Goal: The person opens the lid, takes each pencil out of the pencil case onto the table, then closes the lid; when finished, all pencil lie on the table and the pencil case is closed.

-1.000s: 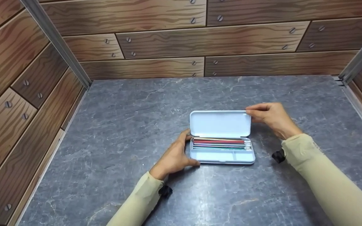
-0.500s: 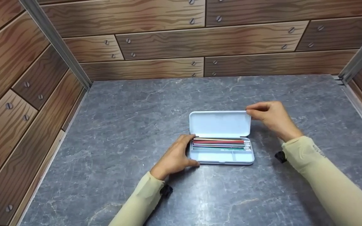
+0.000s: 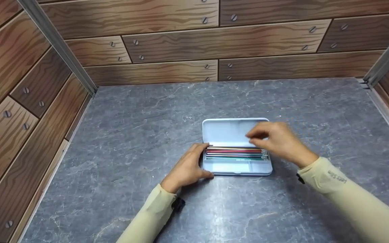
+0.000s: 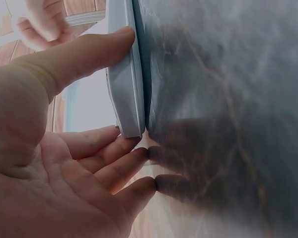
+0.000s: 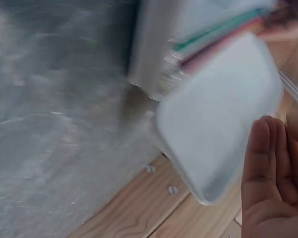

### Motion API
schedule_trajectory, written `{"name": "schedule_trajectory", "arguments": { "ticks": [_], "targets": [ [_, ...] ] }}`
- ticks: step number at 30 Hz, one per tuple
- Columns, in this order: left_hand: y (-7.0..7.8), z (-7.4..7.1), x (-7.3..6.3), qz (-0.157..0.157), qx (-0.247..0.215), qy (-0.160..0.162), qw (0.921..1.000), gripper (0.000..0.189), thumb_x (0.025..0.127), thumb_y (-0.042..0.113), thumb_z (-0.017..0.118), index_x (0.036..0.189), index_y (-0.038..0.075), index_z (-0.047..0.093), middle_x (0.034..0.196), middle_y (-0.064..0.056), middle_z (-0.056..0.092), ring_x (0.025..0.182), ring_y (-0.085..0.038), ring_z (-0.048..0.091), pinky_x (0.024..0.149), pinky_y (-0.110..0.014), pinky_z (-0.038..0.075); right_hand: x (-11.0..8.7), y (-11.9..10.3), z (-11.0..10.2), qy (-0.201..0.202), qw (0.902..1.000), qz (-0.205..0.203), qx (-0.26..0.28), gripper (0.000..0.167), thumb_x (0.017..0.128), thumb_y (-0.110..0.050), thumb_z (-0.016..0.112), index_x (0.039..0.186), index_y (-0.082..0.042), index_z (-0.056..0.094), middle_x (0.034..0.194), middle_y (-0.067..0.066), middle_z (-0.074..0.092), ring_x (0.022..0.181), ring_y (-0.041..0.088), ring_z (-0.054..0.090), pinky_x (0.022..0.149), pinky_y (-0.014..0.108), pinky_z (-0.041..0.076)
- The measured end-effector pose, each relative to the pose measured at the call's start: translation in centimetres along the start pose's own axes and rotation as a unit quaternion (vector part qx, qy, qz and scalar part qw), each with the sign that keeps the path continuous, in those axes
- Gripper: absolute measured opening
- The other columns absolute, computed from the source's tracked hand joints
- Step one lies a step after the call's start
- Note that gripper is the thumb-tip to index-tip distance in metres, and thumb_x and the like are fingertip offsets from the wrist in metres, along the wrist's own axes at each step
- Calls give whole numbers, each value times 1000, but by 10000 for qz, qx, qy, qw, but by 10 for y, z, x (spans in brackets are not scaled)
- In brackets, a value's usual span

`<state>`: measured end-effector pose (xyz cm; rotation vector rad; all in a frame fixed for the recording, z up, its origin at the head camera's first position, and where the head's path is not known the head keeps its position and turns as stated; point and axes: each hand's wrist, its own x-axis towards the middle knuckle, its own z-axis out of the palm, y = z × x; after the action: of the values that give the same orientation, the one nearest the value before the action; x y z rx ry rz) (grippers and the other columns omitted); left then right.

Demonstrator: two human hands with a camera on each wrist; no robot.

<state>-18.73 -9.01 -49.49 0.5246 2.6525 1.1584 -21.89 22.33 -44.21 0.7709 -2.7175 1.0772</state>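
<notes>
Bracing the left end of an open, pale-blue, rectangular hinged pencil case, the left hand has its thumb at the front edge and fingers at the back corner. The case sits on the grey marble-patterned tabletop, slim multicoloured pencils lying in its rear compartment. In front of the raised lid hangs the right hand, thumb and fingertips close together, apparently holding nothing. The case looks light, stiff, probably smooth plastic, best held by its end walls, the lid by its rim.
</notes>
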Motion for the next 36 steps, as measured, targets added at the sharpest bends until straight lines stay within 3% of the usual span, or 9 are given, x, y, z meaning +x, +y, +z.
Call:
{"name": "schedule_trajectory", "arguments": {
  "ticks": [5, 10, 26, 36],
  "targets": [
    [0, 1, -1, -20, 6, -43, 10000, 103, 79, 11, 100, 167, 0, 47, 164, -17, 57, 154, -36, 54, 136, -51, 41, -8, 13, 12, -709, 9943, -326, -733, 17, 92, 3, 85, 107, -4, 87, 100, 8, 83, 90, 21, 78, 81, 40, 68],
    [1, 0, -1, -18, 10, -3, 10000, 103, 78, 10, 100, 167, -1, 47, 164, -17, 56, 155, -37, 54, 136, -51, 41, -12, 19, 18, -940, 9908, -461, -856, 17, 93, 3, 84, 106, -8, 88, 100, 5, 81, 91, 21, 77, 81, 42, 68],
    [2, 2, -1, 14, 93, 37, 9999, 104, 78, 10, 100, 167, 0, 46, 164, -17, 56, 153, -38, 56, 135, -52, 42, -14, 18, 20, -996, 9890, -586, -925, 21, 92, 5, 83, 107, -7, 88, 100, 5, 80, 89, 21, 77, 81, 41, 70],
    [2, 1, 0, 26, 71, 17, 10000, 104, 78, 9, 99, 167, -1, 46, 164, -17, 56, 153, -36, 55, 135, -50, 42, -19, 13, 8, -691, 9908, -716, -922, 17, 92, 4, 84, 103, -9, 87, 96, 3, 79, 87, 18, 74, 76, 37, 66]
  ]
}}
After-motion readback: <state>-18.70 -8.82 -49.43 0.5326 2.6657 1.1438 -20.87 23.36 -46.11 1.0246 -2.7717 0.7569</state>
